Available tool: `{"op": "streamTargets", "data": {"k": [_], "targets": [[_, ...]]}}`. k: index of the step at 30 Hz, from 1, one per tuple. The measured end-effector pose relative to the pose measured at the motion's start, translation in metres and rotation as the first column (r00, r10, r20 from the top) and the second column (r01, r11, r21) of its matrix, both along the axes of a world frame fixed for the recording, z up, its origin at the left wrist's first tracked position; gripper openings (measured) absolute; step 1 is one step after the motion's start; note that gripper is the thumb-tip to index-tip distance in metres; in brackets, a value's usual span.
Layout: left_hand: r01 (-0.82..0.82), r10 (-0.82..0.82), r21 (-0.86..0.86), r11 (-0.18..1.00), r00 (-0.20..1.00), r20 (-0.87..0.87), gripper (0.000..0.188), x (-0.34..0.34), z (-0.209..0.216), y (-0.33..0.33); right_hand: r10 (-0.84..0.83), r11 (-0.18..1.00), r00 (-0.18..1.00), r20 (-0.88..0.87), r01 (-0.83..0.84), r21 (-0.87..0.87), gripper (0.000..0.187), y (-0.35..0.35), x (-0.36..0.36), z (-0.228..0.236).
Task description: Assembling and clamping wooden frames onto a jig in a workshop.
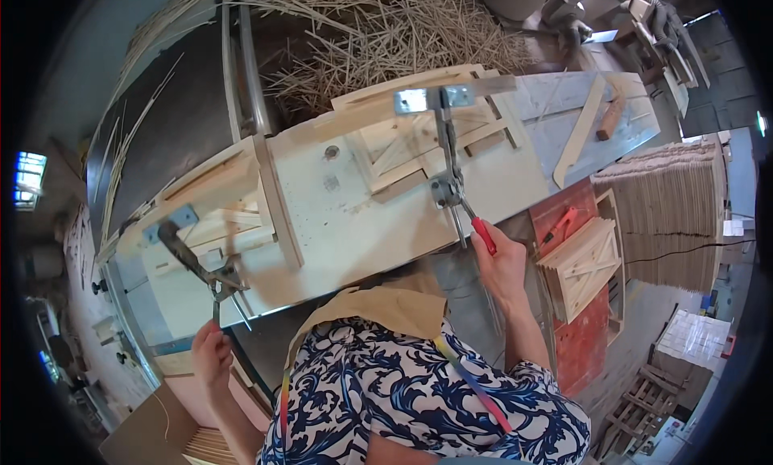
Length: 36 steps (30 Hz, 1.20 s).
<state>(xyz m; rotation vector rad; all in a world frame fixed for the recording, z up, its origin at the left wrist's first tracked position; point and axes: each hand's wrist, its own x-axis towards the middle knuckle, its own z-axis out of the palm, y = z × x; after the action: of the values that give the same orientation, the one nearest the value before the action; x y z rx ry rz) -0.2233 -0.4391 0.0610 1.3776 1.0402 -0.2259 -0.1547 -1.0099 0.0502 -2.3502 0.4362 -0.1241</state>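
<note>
The person wears a short-sleeved top in dark navy printed all over with large white scrolling leaf shapes. A narrow strap striped in rainbow colours runs down each side of the chest, yellow and green near the shoulder and passing into red, pink and blue lower down. A plain tan apron bib lies over the front of the top, and both forearms are bare, with nothing worn on the left hand or the right hand.
</note>
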Motion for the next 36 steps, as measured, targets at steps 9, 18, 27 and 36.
{"op": "streamTargets", "data": {"k": [9,18,27,36], "targets": [[0.019,-0.004,-0.034,0.999,0.916,0.401,0.077,0.013,0.026,-0.004,-0.134,0.990,0.990,0.033,0.132,0.050,0.034,0.029,0.063,0.053],[0.125,-0.132,0.044,0.991,0.917,0.377,0.070,-0.022,-0.024,0.022,0.760,0.618,0.644,0.086,-0.674,-0.405,0.022,0.239,0.237,0.188],[0.202,-0.263,0.193,0.960,0.887,0.379,0.054,-0.097,-0.045,0.018,0.882,0.122,0.117,-0.457,-0.992,-0.018,0.061,0.481,0.406,-0.092],[-0.445,0.281,0.200,0.873,0.794,0.538,0.038,-0.166,-0.050,0.031,0.997,0.001,0.061,-0.043,-0.581,-0.814,0.029,0.488,0.309,0.073]]}}
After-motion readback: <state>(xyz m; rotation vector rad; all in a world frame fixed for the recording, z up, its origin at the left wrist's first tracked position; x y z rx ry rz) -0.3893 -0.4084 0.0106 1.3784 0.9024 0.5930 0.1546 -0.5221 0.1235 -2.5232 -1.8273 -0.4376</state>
